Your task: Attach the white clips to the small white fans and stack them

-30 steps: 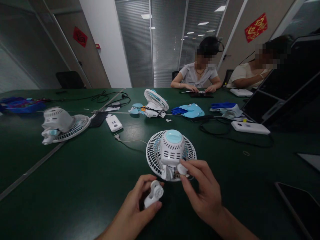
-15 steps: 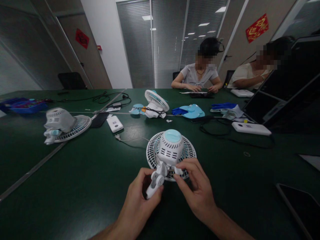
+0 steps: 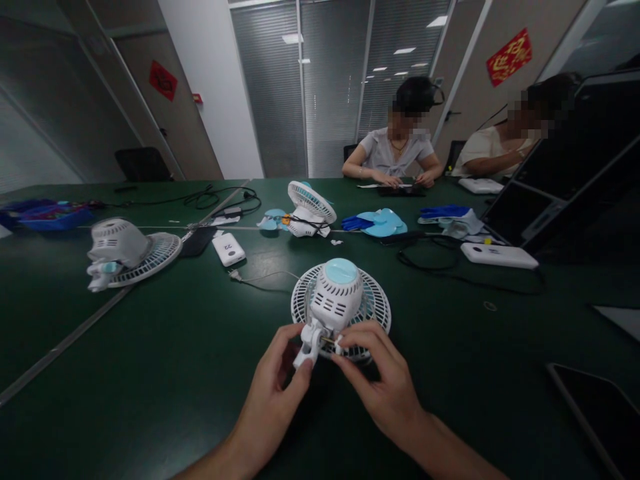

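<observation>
Left hand (image 3: 273, 393) clamped on white bracket (image 3: 306, 343) at the fan (image 3: 340, 303) base. Right hand (image 3: 383, 383) pinches a small knob (image 3: 339, 345) beside it. Fan lies grille-down on green worktop (image 3: 150, 347).

Bare green table (image 3: 165, 373) lies open left of the hands, while a cord (image 3: 260, 277) (thin, white) crosses behind.

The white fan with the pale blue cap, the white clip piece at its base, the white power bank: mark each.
white fan with the pale blue cap (image 3: 336, 300), head view, on the slotted motor housing.
white clip piece (image 3: 306, 345), head view, on its body by the left hand's (image 3: 273, 393) fingers.
white power bank (image 3: 228, 249), head view, on its top face.
</observation>
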Available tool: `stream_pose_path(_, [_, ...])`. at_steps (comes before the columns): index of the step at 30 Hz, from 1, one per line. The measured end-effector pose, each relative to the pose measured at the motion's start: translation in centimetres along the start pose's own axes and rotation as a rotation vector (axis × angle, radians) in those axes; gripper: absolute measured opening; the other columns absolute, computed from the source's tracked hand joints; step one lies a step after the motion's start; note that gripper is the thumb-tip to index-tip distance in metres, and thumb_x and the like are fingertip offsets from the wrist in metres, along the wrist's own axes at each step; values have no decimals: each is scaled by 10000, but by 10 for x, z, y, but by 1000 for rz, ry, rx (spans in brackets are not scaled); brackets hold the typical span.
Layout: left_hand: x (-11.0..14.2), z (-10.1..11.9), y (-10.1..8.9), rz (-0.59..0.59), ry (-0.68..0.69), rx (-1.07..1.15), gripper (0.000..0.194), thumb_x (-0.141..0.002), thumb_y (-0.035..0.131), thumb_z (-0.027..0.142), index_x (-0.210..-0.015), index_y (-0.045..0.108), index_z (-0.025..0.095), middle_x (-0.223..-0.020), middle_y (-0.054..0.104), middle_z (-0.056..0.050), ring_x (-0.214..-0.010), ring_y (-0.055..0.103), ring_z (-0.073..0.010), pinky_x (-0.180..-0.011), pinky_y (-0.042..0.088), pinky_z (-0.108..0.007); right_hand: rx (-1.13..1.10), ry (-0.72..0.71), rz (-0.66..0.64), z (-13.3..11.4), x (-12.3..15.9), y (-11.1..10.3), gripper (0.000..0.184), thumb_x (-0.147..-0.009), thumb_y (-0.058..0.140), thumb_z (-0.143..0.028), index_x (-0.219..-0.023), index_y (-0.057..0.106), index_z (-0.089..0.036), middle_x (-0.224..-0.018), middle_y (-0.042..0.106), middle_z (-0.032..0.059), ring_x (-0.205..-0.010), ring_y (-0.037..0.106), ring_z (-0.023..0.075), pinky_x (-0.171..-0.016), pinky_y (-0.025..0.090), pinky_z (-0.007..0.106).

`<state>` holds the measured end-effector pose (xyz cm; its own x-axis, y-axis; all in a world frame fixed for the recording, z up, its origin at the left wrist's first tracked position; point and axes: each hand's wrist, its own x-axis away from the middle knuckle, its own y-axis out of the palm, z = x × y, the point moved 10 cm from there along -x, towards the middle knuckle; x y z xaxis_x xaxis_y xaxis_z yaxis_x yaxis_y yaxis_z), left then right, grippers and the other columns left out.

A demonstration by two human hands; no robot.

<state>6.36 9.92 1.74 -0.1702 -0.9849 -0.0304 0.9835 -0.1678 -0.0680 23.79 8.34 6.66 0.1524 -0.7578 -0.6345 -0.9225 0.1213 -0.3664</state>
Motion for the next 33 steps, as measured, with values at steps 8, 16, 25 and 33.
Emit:
stream_pose_path(8, [4,-18,-5,31,-113,110,552,-805,854,449,-1283,734,199,-1149,773,-94,-985,719,-232,-887,602,-310,125,-212,8,-22,-1,-6,235,-998,618,-60,-1163,683,-214,-1087,703,78,-1017,736,204,-895,641,324])
stream_pose_path(16, [3,-24,-6,37,-122,190,497,-746,912,394,-1187,782,204,-1058,787,-88,-874,714,-182,-781,605,-241,286,-281,0,-30,-1,-5,199,-1019,625,-60,-1178,716,-138,-1086,760,93,-1025,758,165,-920,638,251])
stream_pose_path(25, [-2,-17,-8,-12,-41,198,376,-822,862,366,-1181,801,270,-1234,738,-86,-914,717,-153,-820,610,-204,457,-448,-127,-35,9,1,325,-1034,552,-7,-1276,724,-139,-1152,795,83,-1199,725,191,-1053,604,311])
stream_pose_path(33, [0,-16,-6,-56,65,177,373,-882,809,325,-1252,761,315,-1273,722,-71,-925,701,-137,-825,596,-189,406,-281,-41,-30,-2,10,205,-1061,600,-118,-1208,738,-158,-1055,793,65,-978,775,149,-884,645,218])
